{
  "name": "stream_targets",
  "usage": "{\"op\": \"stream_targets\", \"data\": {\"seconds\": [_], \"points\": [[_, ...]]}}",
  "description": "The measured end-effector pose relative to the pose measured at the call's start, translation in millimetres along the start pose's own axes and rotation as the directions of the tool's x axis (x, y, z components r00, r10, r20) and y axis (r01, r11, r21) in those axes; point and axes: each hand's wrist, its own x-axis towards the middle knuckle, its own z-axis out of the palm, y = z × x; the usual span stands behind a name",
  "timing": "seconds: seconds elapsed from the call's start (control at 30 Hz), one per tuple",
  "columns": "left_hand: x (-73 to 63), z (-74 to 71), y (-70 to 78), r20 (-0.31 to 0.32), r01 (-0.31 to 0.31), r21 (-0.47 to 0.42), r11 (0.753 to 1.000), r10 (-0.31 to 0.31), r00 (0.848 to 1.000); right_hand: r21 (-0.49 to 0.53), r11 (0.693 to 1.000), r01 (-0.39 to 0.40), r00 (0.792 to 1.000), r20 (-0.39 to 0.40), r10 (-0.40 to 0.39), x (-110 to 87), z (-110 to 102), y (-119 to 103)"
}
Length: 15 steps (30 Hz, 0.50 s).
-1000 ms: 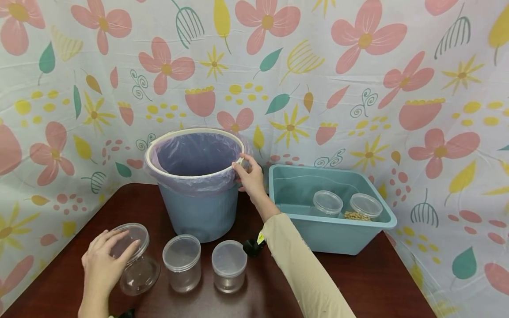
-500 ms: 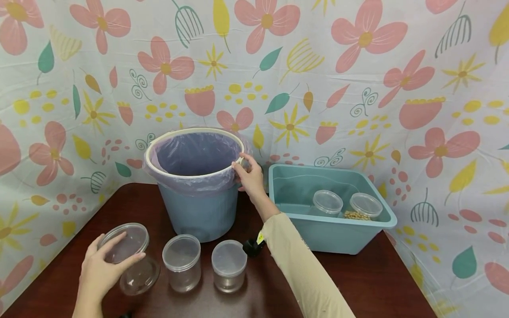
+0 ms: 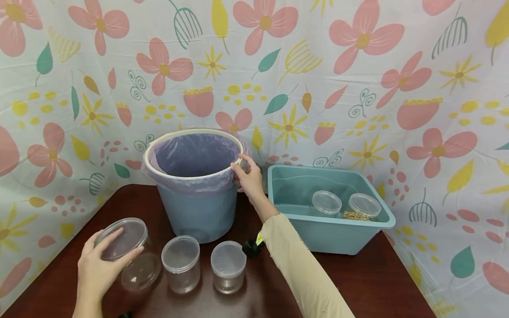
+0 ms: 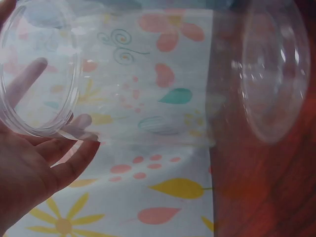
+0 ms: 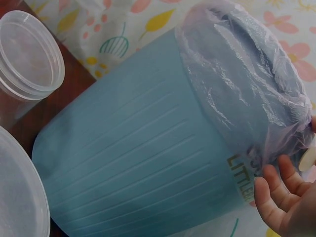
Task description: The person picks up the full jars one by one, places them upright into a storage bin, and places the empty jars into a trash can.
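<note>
My left hand grips a tall clear plastic jar by its lidded top, thumb and fingers around the rim. In the left wrist view the see-through jar lies across the frame, lid at left and round base at right; nothing shows inside it. The thumb and a finger of my right hand pinch the white rim ring of a blue trash bin. A thin purplish bag lines this bin and folds over its edge. Several right-hand fingertips lie beside the bag.
Two lidded clear jars, one taller and one shorter, stand before the bin. A blue-green tub at right holds two lidded jars, one with tan beans. A flowered cloth hangs behind the dark table.
My left hand has shifted slightly left and closed around the jar's top, and the jar is now tilted and a little higher. The right hand has stayed on the bin's rim.
</note>
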Motion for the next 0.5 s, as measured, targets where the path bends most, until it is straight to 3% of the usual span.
{"op": "stream_targets", "data": {"seconds": [0.3, 0.5], "points": [[5.9, -5.6, 13.7, -0.102, -0.092, -0.030, 0.995, 0.088, 0.991, 0.003, 1.000, 0.007, 1.000, 0.008, -0.007, -0.6, 0.6, 0.4], [14.3, -14.7, 24.7, -0.109, -0.141, -0.025, 0.990, 0.137, 0.984, -0.003, 1.000, 0.009, 1.000, 0.001, -0.009, -0.2, 0.2, 1.3]]}}
